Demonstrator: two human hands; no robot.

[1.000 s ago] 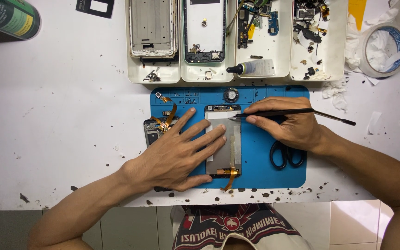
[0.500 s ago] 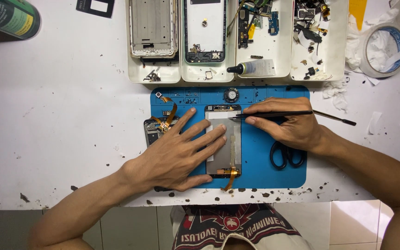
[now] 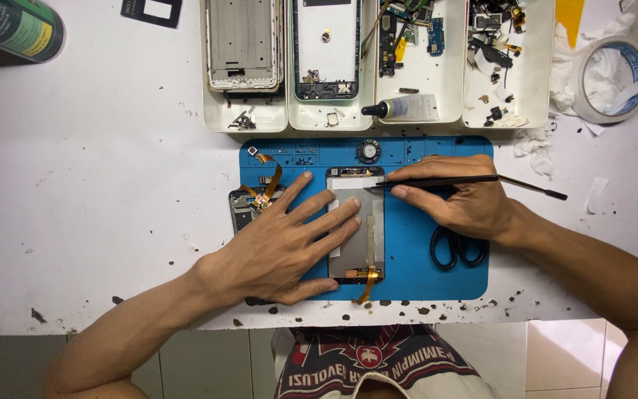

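— Scanning left to right, what's on the tabletop [image 3: 97, 170]?
— White, speckled with dark bits; a green can [image 3: 12, 28] at the far left, white trays [image 3: 245, 122] up top, a blue mat [image 3: 415, 258] in the middle.
— The hands?
— The left hand [image 3: 282, 247] lies spread flat on the phone panel [image 3: 356, 222] on the mat; the right hand [image 3: 459, 203] has its grip pinching a thin black tool [image 3: 474, 181] at the panel's top edge. Tape roll [image 3: 611, 70] far right.

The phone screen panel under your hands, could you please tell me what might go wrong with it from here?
1. The thin black tool in the right hand points at the panel top edge; a slip might scratch it.
2. The left hand presses flat on the panel, perhaps straining it.
3. The orange ribbon cable sticks out at the bottom and could snag.
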